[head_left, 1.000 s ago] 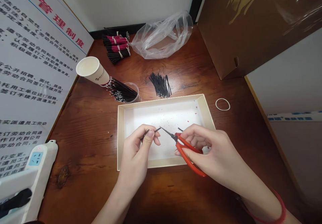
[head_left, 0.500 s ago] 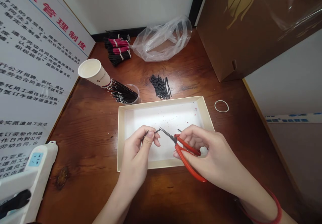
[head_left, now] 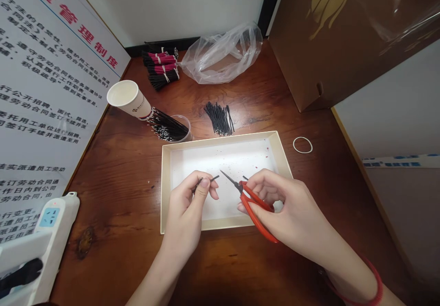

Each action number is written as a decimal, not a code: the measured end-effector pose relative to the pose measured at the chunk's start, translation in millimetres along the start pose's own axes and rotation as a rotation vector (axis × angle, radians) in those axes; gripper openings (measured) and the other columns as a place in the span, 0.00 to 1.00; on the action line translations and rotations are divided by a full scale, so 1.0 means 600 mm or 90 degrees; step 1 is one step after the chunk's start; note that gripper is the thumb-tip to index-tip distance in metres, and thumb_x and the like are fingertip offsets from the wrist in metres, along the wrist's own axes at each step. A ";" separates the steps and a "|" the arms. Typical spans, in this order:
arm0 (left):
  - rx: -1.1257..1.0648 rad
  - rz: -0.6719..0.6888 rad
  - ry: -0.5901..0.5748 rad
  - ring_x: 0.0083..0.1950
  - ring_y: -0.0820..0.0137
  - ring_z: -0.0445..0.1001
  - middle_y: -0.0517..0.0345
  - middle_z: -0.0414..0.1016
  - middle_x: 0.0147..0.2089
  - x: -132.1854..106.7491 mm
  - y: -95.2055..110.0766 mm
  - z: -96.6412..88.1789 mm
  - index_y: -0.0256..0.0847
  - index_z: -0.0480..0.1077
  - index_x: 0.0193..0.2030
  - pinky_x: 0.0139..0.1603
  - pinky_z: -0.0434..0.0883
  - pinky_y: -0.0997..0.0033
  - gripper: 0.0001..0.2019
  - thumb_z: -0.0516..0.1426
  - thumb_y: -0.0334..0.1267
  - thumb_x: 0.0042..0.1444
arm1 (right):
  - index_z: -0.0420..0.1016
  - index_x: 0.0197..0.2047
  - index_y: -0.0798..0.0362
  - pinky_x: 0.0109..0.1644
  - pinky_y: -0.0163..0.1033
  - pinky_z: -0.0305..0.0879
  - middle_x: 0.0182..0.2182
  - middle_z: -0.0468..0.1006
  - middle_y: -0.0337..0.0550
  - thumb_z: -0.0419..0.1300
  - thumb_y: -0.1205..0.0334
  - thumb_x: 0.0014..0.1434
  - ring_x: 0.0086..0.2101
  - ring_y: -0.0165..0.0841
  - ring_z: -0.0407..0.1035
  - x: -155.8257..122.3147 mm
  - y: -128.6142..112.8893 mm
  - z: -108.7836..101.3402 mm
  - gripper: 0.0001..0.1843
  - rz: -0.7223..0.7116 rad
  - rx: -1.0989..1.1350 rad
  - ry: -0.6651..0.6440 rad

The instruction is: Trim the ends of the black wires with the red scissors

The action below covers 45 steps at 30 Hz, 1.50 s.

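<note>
My left hand pinches a short black wire between thumb and forefinger, its end sticking out to the right. In my right hand are red-handled scissors, with their narrow dark blades closed and the tips just right of the wire end, apart from it. A second dark wire end shows beside my right fingers; whether they hold it I cannot tell. Both hands are over a shallow cream box with a white floor dotted with small red and dark scraps.
Behind the box lie a pile of black wires and a clear cup of wires beside a paper cup. Farther back are banded bundles and a plastic bag. A rubber band lies right; a power strip left.
The scissors' blades have closed and their tips have shifted slightly right, away from the wire end. The handles have drawn together. My left hand has stayed in place.
</note>
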<state>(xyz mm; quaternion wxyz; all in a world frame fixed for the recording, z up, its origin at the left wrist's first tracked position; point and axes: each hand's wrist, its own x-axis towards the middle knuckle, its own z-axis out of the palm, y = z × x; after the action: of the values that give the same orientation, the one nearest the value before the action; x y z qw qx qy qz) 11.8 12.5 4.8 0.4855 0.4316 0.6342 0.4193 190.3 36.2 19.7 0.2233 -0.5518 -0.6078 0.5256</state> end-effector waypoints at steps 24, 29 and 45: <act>-0.009 0.012 -0.005 0.35 0.69 0.72 0.60 0.71 0.26 0.003 -0.001 0.002 0.41 0.70 0.28 0.40 0.67 0.73 0.15 0.53 0.39 0.66 | 0.71 0.29 0.55 0.25 0.25 0.60 0.22 0.74 0.36 0.65 0.65 0.53 0.23 0.21 0.64 0.000 0.002 0.001 0.06 0.010 0.003 -0.016; -0.010 0.038 0.008 0.36 0.71 0.72 0.62 0.71 0.26 0.003 -0.004 0.001 0.42 0.70 0.29 0.41 0.67 0.76 0.13 0.54 0.38 0.66 | 0.70 0.30 0.53 0.26 0.27 0.63 0.21 0.71 0.34 0.66 0.61 0.53 0.23 0.22 0.63 -0.001 0.007 0.003 0.09 -0.021 -0.010 0.020; -0.038 0.063 -0.049 0.35 0.73 0.74 0.62 0.77 0.28 -0.006 -0.007 -0.011 0.42 0.76 0.33 0.39 0.67 0.75 0.09 0.58 0.40 0.63 | 0.61 0.29 0.53 0.33 0.31 0.68 0.26 0.77 0.34 0.74 0.63 0.47 0.27 0.24 0.70 0.043 -0.033 0.040 0.22 -0.104 0.275 0.107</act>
<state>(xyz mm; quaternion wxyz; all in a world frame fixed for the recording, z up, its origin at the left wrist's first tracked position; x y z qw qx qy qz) 5.5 7.2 2.7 0.5009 0.4633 0.5802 0.4447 153.9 53.3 20.7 0.4275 -0.4821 -0.5033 0.5757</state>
